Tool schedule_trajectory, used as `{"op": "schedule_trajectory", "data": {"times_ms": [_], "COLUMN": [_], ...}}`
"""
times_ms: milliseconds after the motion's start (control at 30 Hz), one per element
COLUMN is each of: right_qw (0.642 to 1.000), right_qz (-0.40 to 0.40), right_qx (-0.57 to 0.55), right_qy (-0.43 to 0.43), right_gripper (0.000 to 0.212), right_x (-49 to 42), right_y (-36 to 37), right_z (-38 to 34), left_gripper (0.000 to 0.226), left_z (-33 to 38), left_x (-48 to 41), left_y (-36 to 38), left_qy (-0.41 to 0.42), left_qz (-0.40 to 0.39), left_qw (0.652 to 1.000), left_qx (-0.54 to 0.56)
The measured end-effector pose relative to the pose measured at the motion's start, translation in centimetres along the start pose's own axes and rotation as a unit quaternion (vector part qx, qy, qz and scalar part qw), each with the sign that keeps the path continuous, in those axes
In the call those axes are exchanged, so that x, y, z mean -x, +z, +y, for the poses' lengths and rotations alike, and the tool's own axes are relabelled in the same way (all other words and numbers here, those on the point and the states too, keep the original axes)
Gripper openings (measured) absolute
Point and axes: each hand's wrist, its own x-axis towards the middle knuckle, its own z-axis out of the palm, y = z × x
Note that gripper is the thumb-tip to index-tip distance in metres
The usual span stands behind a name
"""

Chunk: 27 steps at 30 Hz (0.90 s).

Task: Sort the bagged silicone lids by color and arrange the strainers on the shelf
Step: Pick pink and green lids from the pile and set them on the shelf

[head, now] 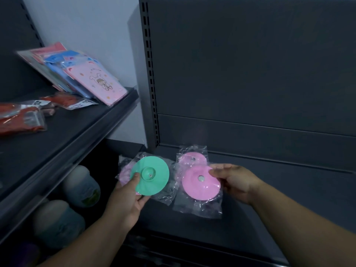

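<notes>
My left hand (128, 199) grips a green silicone lid (152, 177) in a clear bag, thumb on its top face. Behind the green lid, in the same hand, peeks part of another pink bagged lid (125, 173). My right hand (234, 181) pinches a pink bagged lid (200, 185) by its right edge, just above the dark shelf (269, 189). A second pink bagged lid (192, 158) lies on the shelf right behind it. No strainers are in view.
On the upper left shelf (63, 135) lean pink and blue packaged boards (92, 81), with red bagged items (21, 118) in front of them. Below that shelf stand several rounded containers (81, 185). A slotted upright post (150, 74) divides the two shelf units.
</notes>
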Motion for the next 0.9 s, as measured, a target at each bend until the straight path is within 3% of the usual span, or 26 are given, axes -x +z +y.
{"op": "schedule_trajectory", "data": {"times_ms": [100,233,333,367,433,533,733,900], "right_qw": [0.999,0.989,0.922,0.901,0.860,0.791,0.728,0.745], "right_qz": [0.013,0.072,0.126,0.115,0.056,0.014,0.061,0.070], "right_qx": [0.036,0.121,0.353,0.403,0.485,0.591,0.665,0.653], "right_qy": [-0.005,-0.050,-0.095,-0.114,-0.149,-0.157,-0.155,-0.116], "right_gripper": [0.015,0.036,0.086,0.103,0.117,0.115,0.105,0.106], "right_x": [-1.1,-2.1,-0.7,0.1,1.3,1.9,2.5,1.7], "right_y": [0.7,2.1,3.0,3.4,4.2,4.7,5.9,6.2], "right_z": [0.9,1.6,2.3,2.6,3.5,5.0,6.7,6.4], "left_gripper": [0.034,0.030,0.030,0.030,0.029,0.028,0.028,0.028], "left_z": [-0.1,-0.3,-0.3,-0.3,-0.4,-0.5,-0.7,-0.6], "left_x": [0.1,0.5,0.7,0.7,0.8,0.9,0.7,0.8], "left_y": [-0.1,0.0,-0.3,-0.4,-0.5,-0.6,-0.8,-0.7], "left_qy": [0.005,0.014,0.017,0.017,0.017,0.017,0.015,0.012], "left_qz": [0.004,-0.003,-0.003,-0.003,-0.005,-0.006,-0.011,-0.016], "left_qw": [1.000,1.000,1.000,1.000,1.000,1.000,1.000,1.000], "left_qx": [0.001,-0.006,-0.011,-0.012,-0.014,-0.015,-0.021,-0.019]}}
